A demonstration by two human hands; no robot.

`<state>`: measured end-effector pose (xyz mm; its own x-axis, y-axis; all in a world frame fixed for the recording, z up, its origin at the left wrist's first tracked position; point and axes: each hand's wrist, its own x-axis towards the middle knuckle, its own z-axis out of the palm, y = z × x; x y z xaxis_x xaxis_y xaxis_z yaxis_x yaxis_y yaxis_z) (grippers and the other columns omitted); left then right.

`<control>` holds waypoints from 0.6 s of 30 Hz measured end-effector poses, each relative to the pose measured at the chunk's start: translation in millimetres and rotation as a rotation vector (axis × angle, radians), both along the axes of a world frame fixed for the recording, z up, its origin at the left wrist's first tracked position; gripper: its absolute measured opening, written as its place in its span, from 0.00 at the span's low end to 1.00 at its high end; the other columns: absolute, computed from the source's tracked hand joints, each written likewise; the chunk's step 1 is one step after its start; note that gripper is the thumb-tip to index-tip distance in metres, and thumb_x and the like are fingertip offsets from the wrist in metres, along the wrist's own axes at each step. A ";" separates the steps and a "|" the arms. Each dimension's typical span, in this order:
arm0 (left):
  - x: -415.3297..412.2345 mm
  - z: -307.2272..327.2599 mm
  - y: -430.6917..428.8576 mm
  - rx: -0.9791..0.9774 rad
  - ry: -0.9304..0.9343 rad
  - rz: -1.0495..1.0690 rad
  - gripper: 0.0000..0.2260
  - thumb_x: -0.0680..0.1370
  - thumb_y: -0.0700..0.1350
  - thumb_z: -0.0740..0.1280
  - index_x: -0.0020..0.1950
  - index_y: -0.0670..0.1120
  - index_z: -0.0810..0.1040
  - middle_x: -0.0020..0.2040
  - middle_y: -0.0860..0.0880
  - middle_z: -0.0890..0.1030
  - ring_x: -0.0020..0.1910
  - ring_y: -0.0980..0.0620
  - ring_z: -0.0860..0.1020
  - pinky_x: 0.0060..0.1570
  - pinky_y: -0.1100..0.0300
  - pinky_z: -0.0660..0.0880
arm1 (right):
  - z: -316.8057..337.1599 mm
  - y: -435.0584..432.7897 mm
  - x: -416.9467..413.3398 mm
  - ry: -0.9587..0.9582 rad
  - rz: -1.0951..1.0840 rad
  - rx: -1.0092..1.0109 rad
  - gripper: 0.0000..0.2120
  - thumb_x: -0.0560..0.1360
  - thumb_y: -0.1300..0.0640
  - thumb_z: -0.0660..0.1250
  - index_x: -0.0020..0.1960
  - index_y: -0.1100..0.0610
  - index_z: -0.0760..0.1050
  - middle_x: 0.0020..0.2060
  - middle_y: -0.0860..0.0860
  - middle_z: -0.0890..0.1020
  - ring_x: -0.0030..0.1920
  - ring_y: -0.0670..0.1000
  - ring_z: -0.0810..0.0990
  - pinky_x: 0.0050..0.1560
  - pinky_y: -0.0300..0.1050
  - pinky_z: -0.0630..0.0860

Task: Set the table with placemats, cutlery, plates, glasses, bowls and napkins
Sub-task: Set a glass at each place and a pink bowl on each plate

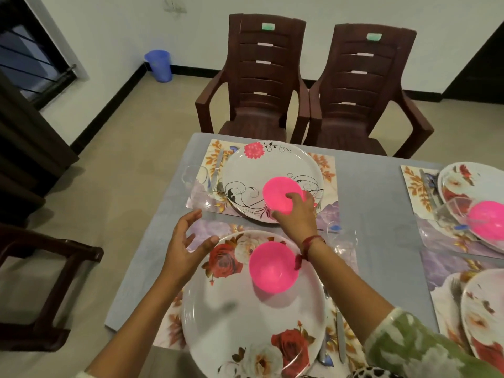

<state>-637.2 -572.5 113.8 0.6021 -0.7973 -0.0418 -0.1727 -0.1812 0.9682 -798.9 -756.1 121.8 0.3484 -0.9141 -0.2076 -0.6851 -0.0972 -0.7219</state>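
My right hand (296,212) grips a pink bowl (278,193) by its near rim, over the far white plate (259,170) with the pink flower. That plate lies on a floral placemat (326,170) with a knife (218,162) and a clear glass (195,186) to its left. A second pink bowl (271,266) stands on the near rose-patterned plate (245,315). My left hand (185,246) hovers with relaxed fingers at that plate's far-left rim, holding nothing. Cutlery (339,334) lies right of the near plate.
The grey table (373,192) carries two more settings at the right edge, one with a pink bowl (488,222) and a glass (450,214). Another glass (342,241) stands right of my right wrist. Two brown chairs (261,85) face the far side.
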 end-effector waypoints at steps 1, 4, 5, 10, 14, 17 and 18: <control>-4.0 0.5 0.7 -0.003 0.001 0.015 0.36 0.58 0.76 0.67 0.62 0.64 0.67 0.65 0.58 0.72 0.62 0.70 0.69 0.58 0.66 0.67 | 9.1 11.4 -6.7 -0.078 0.040 -0.052 0.25 0.71 0.53 0.70 0.66 0.52 0.68 0.73 0.54 0.53 0.71 0.56 0.59 0.68 0.50 0.63; -20.4 3.2 5.2 -0.049 0.002 0.080 0.33 0.60 0.74 0.67 0.60 0.62 0.69 0.61 0.59 0.74 0.60 0.70 0.71 0.54 0.72 0.70 | 36.9 52.5 -29.7 -0.319 0.174 -0.190 0.17 0.72 0.55 0.70 0.60 0.52 0.73 0.66 0.49 0.63 0.65 0.42 0.62 0.64 0.39 0.64; -26.4 3.2 7.3 -0.067 -0.005 0.105 0.30 0.62 0.72 0.67 0.59 0.62 0.70 0.60 0.59 0.75 0.60 0.67 0.72 0.53 0.71 0.71 | 41.5 63.4 -36.9 -0.382 0.193 -0.233 0.15 0.72 0.55 0.69 0.58 0.52 0.75 0.64 0.48 0.65 0.65 0.40 0.64 0.63 0.36 0.65; -73.3 3.1 31.3 -0.146 -0.059 0.201 0.13 0.71 0.57 0.66 0.53 0.56 0.76 0.49 0.60 0.80 0.52 0.58 0.78 0.49 0.65 0.76 | 28.4 101.9 -78.4 -0.522 0.270 -0.374 0.11 0.73 0.56 0.64 0.55 0.55 0.77 0.57 0.49 0.72 0.62 0.41 0.69 0.60 0.37 0.70; -123.0 0.3 67.6 -0.125 -0.120 0.284 0.07 0.72 0.57 0.67 0.47 0.56 0.79 0.45 0.58 0.82 0.47 0.56 0.80 0.45 0.67 0.76 | 10.2 124.5 -122.8 -0.601 0.316 -0.366 0.11 0.74 0.59 0.66 0.55 0.52 0.76 0.55 0.44 0.72 0.59 0.45 0.72 0.54 0.45 0.75; -163.7 -3.7 99.6 -0.096 -0.130 0.356 0.02 0.75 0.53 0.69 0.46 0.58 0.80 0.44 0.55 0.82 0.47 0.54 0.80 0.47 0.64 0.77 | 6.2 138.3 -160.5 -0.640 0.377 -0.327 0.11 0.74 0.59 0.65 0.55 0.50 0.75 0.55 0.42 0.72 0.57 0.44 0.73 0.50 0.42 0.75; -181.8 -3.3 110.1 -0.093 -0.131 0.379 0.02 0.74 0.53 0.69 0.45 0.58 0.80 0.44 0.54 0.82 0.46 0.54 0.80 0.47 0.64 0.78 | 5.0 142.0 -175.3 -0.647 0.401 -0.313 0.10 0.74 0.58 0.64 0.54 0.51 0.76 0.54 0.43 0.72 0.57 0.45 0.73 0.50 0.42 0.75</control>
